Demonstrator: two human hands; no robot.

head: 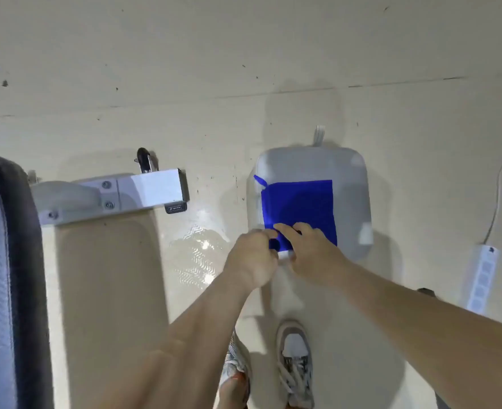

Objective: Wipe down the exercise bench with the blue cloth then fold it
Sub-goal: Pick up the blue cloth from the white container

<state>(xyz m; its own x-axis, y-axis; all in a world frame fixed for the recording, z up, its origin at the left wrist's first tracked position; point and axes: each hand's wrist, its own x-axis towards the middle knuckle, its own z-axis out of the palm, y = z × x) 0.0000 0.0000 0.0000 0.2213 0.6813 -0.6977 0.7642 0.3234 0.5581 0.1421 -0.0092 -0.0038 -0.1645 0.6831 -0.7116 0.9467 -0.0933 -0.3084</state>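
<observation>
The blue cloth lies folded into a flat rectangle on a grey square cushion-like pad on the floor, a small blue loop sticking out at its far left corner. My left hand pinches the cloth's near left corner. My right hand rests on the near edge beside it, fingers pressing the fabric. The exercise bench, with a dark textured pad, fills the left edge of the view.
The bench's white metal foot bar with a small wheel juts right across the cream floor. A white power strip and cable lie at the right. My two shoes stand just below the pad.
</observation>
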